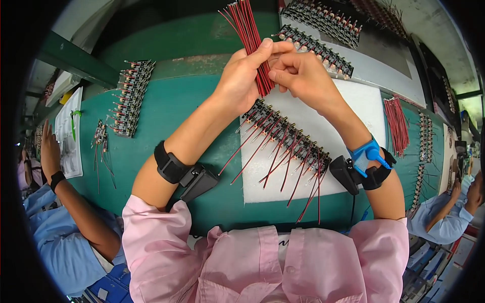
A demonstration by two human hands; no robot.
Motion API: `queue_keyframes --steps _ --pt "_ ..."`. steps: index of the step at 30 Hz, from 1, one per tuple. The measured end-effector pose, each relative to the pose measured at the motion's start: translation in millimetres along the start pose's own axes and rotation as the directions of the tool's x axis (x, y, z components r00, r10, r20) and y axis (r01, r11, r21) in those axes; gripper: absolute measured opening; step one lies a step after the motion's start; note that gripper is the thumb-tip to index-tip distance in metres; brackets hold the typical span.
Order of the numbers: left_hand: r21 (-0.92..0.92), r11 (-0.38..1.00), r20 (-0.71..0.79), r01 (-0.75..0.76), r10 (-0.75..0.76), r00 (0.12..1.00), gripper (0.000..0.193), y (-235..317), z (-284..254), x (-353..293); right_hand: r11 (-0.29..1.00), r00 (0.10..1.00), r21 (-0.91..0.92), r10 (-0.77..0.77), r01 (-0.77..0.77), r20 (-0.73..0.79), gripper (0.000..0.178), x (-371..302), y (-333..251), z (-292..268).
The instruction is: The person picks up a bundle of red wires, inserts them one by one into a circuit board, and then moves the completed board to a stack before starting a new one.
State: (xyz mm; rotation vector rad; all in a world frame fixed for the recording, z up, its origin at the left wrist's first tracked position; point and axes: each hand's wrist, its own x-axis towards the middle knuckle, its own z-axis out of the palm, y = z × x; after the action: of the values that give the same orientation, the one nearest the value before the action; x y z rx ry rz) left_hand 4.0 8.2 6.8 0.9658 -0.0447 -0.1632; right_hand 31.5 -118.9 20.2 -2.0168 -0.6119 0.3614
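Observation:
A thick bundle of thin red and black wires (245, 26) is gripped in my left hand (238, 76), its thumb lying across the strands. My right hand (306, 77) is at the right side of the bundle, thumb and fingertips pinched together; whether a wire is between them cannot be made out. Below both hands, a slanting row of small dark circuit boards (289, 132) lies on a white foam sheet (364, 108). Red and black wires trail from many of these boards toward me.
On the green table (172, 111), another board row (132, 98) and a small board cluster (101, 136) lie left. More board rows (318, 50) are at the back. A second wire bundle (396, 126) lies right. Co-workers' arms show at left (83, 217) and right (442, 214).

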Motion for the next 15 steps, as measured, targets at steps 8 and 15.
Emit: queue_keyframes --steps 8,15 --pt "0.053 0.997 -0.189 -0.051 0.06 0.98 0.037 1.4 -3.7 1.3 0.961 0.994 0.259 0.078 -0.093 0.071 0.013 -2.0 -4.7 -11.3" --pt "0.292 0.955 -0.172 -0.056 0.111 0.979 0.035 22.5 -21.3 -10.1 0.826 0.989 0.552 0.146 -0.11 -0.021 0.01 -6.1 -3.9 -12.9"
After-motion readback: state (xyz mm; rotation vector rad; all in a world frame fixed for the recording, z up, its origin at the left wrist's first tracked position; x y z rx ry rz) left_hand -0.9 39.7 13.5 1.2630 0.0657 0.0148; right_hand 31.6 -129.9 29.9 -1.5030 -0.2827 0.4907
